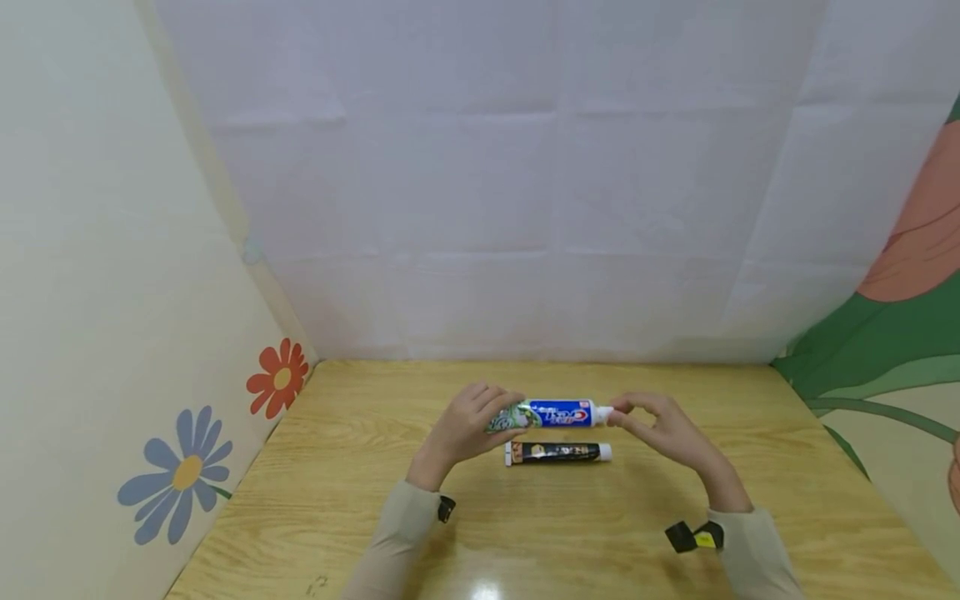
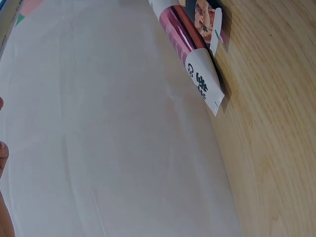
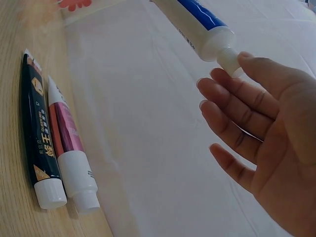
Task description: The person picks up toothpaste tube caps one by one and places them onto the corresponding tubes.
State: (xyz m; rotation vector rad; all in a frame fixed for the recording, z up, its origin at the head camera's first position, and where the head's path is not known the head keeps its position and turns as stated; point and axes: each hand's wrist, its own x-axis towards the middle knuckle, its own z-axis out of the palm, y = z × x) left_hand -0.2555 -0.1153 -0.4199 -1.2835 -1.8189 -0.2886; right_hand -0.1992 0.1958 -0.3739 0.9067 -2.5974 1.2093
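Note:
A blue, white and green toothpaste tube [image 1: 557, 413] is held level above the table, its white cap pointing right. My left hand [image 1: 471, 423] grips its left end between thumb and fingers. At the other end my right hand [image 1: 667, 429] pinches the cap [image 3: 229, 61] with thumb and forefinger; its other fingers are spread below in the right wrist view. A black toothpaste tube [image 1: 558, 452] with a white cap lies on the table, nearer me than the held one. Beside it, in the right wrist view, lies a pink and white tube [image 3: 69, 133], hidden in the head view.
The wooden table [image 1: 480, 517] runs back to a creased white sheet [image 1: 480, 183]. Side walls painted with flowers stand at left and right, including a blue flower [image 1: 183, 475]. Black wrist straps, such as the right strap [image 1: 693, 537], sit at both cuffs.

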